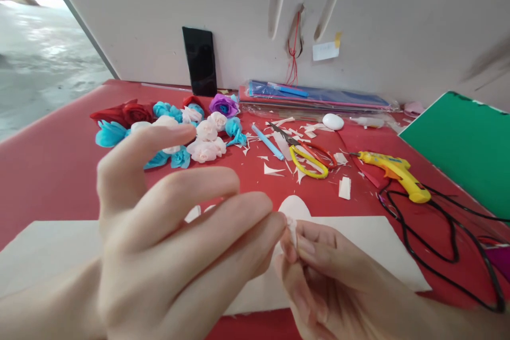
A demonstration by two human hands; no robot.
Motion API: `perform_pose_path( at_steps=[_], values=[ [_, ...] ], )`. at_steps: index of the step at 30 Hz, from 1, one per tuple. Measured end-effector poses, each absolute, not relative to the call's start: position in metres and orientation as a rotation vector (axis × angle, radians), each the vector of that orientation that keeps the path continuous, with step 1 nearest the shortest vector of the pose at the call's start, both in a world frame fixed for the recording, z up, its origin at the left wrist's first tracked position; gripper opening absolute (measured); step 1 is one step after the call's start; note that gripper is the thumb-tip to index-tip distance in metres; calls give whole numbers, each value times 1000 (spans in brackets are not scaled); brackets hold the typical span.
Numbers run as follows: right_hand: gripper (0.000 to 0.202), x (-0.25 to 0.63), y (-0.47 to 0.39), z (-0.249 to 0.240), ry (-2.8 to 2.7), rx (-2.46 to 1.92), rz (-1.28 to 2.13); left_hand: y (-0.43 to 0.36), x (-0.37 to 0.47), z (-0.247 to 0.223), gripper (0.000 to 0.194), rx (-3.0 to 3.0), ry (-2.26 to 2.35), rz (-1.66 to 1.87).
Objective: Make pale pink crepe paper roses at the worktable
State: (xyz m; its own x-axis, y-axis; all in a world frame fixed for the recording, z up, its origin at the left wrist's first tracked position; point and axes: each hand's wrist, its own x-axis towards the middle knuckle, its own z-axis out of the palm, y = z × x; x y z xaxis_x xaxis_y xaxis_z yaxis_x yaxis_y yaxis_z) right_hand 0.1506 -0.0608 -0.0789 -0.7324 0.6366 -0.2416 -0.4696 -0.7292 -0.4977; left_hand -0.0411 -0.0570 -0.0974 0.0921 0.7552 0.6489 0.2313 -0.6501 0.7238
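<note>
A small rolled piece of white paper (292,231) is between my two hands, just above the pale sheet. My right hand (330,260) pinches it between thumb and fingertips. My left hand (187,228), its back toward me, has its index fingertip pressed to the upper part of the piece; the left thumb is hidden behind the fingers. The other left fingers are bent and raised apart. Below the hands lies a flat pale paper sheet (366,239) on the red tabletop. A white oval piece (294,205) shows just behind the fingertips.
Paper flowers (205,149) sit at back left, near a black phone (200,61) leaning on the wall. Scissors (308,162), a blue pen (268,142) and paper scraps lie mid-table. A yellow glue gun (394,172) with looped black cord (450,255) and a green board (462,143) stand right.
</note>
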Motion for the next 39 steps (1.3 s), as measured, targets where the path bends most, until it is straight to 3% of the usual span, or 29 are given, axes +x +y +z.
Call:
perform_pose_path(
  at_steps=[4, 10, 18, 24, 27, 29, 39],
  values=[
    [21, 149, -64, -78, -516, -521, 2394, -65, -31, -102, 37, 2423, 1248, 1752],
    [25, 147, -66, -83, -526, -454, 2400, -59, -34, -97, 26, 2056, 1110, 1504],
    [26, 146, -66, -84, -583, -417, 2360, -57, -40, -87, 34, 2085, 1186, 1250],
    [21, 146, -65, -83, -679, -456, 2325, -62, -33, -85, 30, 2380, 1387, 1732],
    [21, 147, -63, -81, -702, -561, 2267, -47, -39, -70, 9, 2829, 1047, 1475],
    [21, 149, -62, -80, -728, -596, 2227, -38, -43, -60, 18, 2874, 952, 1429],
    [15, 151, -57, -81, -795, -593, 2088, -41, -34, -59, 14, 2428, 1051, 1143]
  ],
)
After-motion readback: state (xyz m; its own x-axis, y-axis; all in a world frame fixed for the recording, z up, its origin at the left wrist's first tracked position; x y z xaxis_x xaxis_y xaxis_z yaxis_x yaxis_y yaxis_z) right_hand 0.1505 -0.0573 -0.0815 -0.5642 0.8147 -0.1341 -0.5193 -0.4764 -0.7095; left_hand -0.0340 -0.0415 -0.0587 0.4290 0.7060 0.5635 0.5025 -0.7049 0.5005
